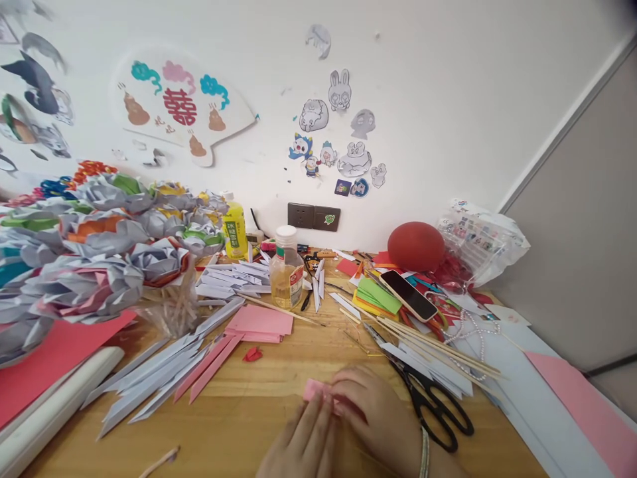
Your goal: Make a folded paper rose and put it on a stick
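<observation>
A small folded piece of pink paper [314, 388] lies on the wooden table right in front of me. My left hand [304, 435] presses it down from the near side, fingers close together. From the right, my right hand [373, 408] pinches the same paper with curled fingers; they hide most of the piece. A stack of pink paper sheets [263, 322] sits farther back to the left, beside folded pink strips [213, 368]. Folded white paper strips [154, 378] lie left of those. Black-handled scissors [428, 398] rest just right of my right hand.
Paper flowers [89, 265] are heaped at the left. A glue bottle [286, 272] and a yellow bottle [235, 229] stand near the wall. Wooden sticks [438, 345], a phone [408, 295], green paper [378, 295] and a red balloon [416, 245] occupy the right side.
</observation>
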A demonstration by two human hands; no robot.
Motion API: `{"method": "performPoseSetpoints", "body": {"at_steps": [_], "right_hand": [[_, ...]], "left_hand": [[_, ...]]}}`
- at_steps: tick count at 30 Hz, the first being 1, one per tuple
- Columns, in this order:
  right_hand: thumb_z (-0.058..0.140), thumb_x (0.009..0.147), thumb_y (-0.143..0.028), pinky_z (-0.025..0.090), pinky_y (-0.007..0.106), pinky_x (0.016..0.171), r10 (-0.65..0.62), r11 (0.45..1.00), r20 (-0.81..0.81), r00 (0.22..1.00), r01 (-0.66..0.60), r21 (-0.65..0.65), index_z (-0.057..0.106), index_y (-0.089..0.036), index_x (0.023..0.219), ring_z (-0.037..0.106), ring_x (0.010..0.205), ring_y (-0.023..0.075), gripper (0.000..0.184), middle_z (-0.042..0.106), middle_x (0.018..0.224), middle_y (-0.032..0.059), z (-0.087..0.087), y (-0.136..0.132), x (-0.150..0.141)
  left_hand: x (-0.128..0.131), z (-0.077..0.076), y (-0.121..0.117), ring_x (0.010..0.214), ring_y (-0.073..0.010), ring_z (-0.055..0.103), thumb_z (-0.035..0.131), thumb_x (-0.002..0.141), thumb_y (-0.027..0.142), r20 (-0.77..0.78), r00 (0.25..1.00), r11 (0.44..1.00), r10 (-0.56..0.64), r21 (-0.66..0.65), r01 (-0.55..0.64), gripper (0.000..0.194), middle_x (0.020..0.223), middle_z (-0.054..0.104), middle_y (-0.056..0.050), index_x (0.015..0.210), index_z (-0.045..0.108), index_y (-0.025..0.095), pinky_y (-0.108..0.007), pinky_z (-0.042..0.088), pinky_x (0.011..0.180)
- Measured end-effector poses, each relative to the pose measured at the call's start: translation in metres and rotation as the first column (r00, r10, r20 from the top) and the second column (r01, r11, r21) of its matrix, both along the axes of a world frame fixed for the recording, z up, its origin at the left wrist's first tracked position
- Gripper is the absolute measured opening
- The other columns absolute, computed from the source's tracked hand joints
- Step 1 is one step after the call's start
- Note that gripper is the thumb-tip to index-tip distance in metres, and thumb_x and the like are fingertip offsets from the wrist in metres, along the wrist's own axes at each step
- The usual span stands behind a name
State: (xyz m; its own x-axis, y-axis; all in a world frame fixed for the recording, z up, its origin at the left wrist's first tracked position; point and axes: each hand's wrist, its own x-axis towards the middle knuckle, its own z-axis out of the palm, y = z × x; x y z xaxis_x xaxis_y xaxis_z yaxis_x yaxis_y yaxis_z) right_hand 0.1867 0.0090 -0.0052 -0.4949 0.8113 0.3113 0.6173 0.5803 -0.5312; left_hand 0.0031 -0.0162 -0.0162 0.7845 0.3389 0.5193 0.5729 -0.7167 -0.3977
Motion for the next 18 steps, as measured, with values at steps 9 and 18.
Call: {"method": "performPoseSetpoints", "body": {"at_steps": [9, 18], "right_hand": [[0.049, 0.089, -0.016, 0.045, 0.028, 0.073, -0.073, 0.994, -0.094, 0.993, 0.064, -0.09, 0.063, -0.018, 0.085, 0.058, 0.08, 0.0164, 0.015, 0.066, 0.084, 0.003, -0.003, 0.01, 0.0], [0.056, 0.085, -0.016, 0.046, 0.028, 0.076, -0.086, 0.993, -0.044, 0.995, 0.082, -0.08, 0.065, -0.019, 0.089, 0.057, 0.085, 0.0172, 0.01, 0.063, 0.09, 0.0039, -0.005, 0.01, 0.001]], "left_hand": [[-0.008, -0.014, 0.01, 0.11, -0.0266, 0.055, 0.048, 0.084, 0.044, -0.047, 0.998, 0.985, 0.033, -0.166, -0.04, 0.049, 0.122, 0.063, -0.01, 0.122, 0.056, 0.014, -0.036, 0.032, 0.095], [-0.008, -0.02, 0.009, 0.115, -0.0298, 0.053, 0.048, 0.083, 0.042, -0.08, 0.995, 0.948, 0.051, -0.31, -0.074, 0.056, 0.13, 0.057, -0.013, 0.13, 0.049, 0.01, -0.038, 0.036, 0.095]]}}
